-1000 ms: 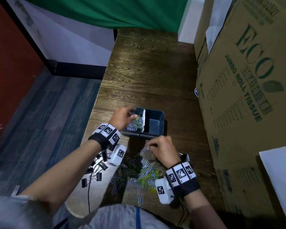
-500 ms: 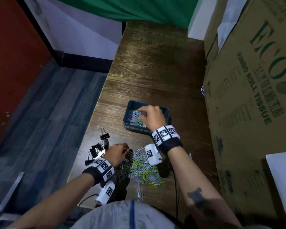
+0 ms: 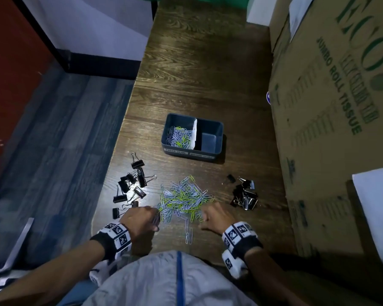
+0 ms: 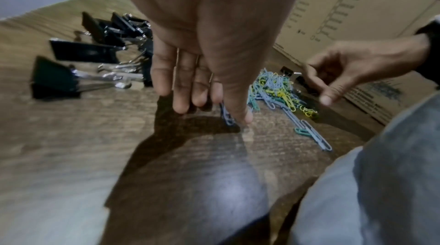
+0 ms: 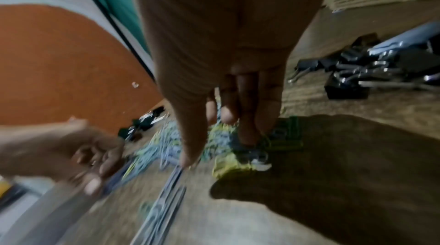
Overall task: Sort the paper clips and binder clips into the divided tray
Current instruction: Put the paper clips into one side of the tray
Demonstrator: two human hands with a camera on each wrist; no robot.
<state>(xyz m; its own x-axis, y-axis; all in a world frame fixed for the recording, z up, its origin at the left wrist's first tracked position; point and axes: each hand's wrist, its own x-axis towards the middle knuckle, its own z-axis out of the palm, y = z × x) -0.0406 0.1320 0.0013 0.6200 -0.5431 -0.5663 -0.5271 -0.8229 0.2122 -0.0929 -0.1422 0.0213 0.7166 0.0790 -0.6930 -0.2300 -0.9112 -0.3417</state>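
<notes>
A dark blue divided tray (image 3: pixel 210 156) stands mid-table; its left compartment holds several paper clips (image 3: pixel 177 136) and its right compartment is bare. A loose pile of green and pale blue paper clips (image 3: pixel 184 196) lies nearer to me. Black binder clips lie in two groups, one to its left (image 3: pixel 133 184) and one to its right (image 3: pixel 244 195). My left hand (image 3: pixel 155 219) pinches a pale blue paper clip (image 4: pixel 226 115) between thumb and fingers at the pile's near left edge. My right hand (image 3: pixel 205 214) hovers at the near right edge, fingers loosely curled onto the clips (image 5: pixel 273 143), holding nothing.
A large cardboard box (image 3: pixel 332 120) walls off the table's right side. The table's left edge (image 3: pixel 119 133) drops to a grey floor. A pair of stray paper clips (image 3: pixel 188 234) lies close to my body.
My right hand has come back from the tray to the near right of the pile. My left hand stays at the pile's left edge, now pinching a clip.
</notes>
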